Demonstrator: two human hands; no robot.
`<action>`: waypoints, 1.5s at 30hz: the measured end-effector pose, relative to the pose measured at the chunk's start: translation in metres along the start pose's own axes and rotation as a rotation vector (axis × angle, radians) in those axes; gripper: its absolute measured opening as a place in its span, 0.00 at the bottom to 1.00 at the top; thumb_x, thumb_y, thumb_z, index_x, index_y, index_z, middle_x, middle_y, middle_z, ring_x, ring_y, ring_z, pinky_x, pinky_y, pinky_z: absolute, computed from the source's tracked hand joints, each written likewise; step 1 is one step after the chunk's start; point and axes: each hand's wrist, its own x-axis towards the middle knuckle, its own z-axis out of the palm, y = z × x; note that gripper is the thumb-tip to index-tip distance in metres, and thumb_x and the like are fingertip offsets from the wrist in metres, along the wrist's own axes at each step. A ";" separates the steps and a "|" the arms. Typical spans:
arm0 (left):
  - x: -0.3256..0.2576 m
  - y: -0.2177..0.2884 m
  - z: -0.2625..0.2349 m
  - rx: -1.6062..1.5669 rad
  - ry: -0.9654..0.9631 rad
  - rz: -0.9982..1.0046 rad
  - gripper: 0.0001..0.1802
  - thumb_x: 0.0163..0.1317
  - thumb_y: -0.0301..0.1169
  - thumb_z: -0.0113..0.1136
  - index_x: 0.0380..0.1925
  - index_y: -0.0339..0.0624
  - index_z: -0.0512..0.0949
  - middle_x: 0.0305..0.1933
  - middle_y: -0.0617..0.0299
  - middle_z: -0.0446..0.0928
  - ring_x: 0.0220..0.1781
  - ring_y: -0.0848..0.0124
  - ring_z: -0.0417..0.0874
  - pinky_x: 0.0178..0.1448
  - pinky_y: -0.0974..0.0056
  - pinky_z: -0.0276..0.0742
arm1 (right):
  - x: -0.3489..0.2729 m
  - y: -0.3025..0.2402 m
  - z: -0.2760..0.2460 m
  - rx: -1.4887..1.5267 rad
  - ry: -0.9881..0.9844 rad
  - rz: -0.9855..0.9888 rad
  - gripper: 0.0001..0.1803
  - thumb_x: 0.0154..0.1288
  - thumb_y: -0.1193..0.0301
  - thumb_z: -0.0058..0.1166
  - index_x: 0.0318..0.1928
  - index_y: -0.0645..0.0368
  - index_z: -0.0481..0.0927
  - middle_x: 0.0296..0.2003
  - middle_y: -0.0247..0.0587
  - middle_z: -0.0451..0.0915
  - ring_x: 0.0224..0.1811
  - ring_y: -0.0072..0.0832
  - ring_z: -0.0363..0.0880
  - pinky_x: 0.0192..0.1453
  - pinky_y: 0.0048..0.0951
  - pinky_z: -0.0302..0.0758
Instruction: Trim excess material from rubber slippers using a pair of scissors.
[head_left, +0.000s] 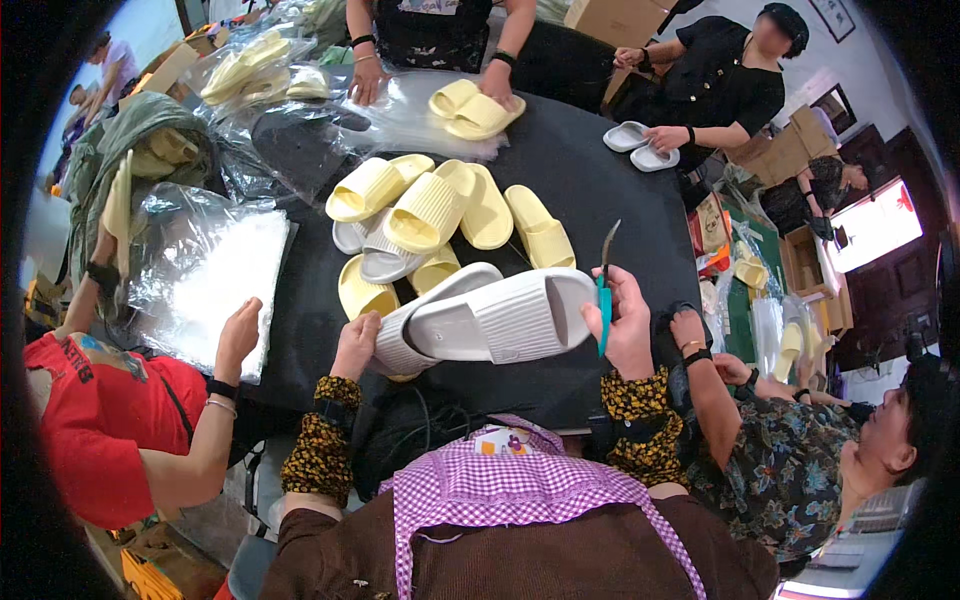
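Note:
My left hand (357, 345) is closed on one end of a pair of light grey ribbed slippers (515, 318), held in front of me above the black table. In my closed right hand (628, 322) is a teal-handled tool (604, 300) with a thin, curved metal tip pointing up; whether it is scissors or a knife I cannot tell. That hand is right by the other end of the grey pair; whether it touches it is unclear. Just beyond lies a heap of pale yellow slippers (425, 210), with grey slippers (390, 250) among them.
The black table (620, 215) curves around the heap. Left of it are clear plastic bags (240, 265) beside a person in red (110, 420). Across, a person's hand rests on yellow slippers (478, 108). Another person holds white slippers (642, 145). A person in a patterned shirt (790, 450) sits close on my right.

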 end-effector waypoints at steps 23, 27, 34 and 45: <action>-0.015 0.009 -0.006 0.037 -0.045 -0.067 0.26 0.65 0.43 0.49 0.24 0.24 0.75 0.19 0.57 0.75 0.25 0.76 0.71 0.30 0.64 0.67 | -0.006 0.056 0.044 0.225 -0.115 0.127 0.27 0.53 0.75 0.59 0.53 0.67 0.65 0.42 0.44 0.76 0.41 0.23 0.76 0.45 0.25 0.74; -0.015 0.016 -0.006 0.041 -0.065 -0.097 0.25 0.66 0.42 0.48 0.27 0.25 0.76 0.21 0.60 0.75 0.27 0.76 0.71 0.33 0.66 0.67 | -0.004 0.064 0.047 0.184 -0.067 0.103 0.27 0.53 0.74 0.60 0.52 0.67 0.67 0.37 0.44 0.78 0.37 0.23 0.77 0.41 0.25 0.74; -0.015 0.035 -0.007 -0.041 -0.301 -0.065 0.19 0.65 0.37 0.48 0.42 0.27 0.75 0.37 0.61 0.77 0.39 0.75 0.72 0.45 0.71 0.67 | -0.002 0.071 0.032 0.070 0.071 0.117 0.27 0.55 0.76 0.59 0.54 0.69 0.65 0.39 0.43 0.77 0.40 0.23 0.76 0.45 0.25 0.74; -0.015 0.048 -0.004 -0.512 -0.551 -0.222 0.25 0.52 0.19 0.50 0.54 0.27 0.67 0.51 0.55 0.75 0.52 0.69 0.75 0.57 0.67 0.68 | -0.012 0.097 -0.001 0.033 0.375 0.291 0.24 0.55 0.77 0.57 0.53 0.68 0.67 0.35 0.40 0.78 0.34 0.22 0.76 0.38 0.23 0.73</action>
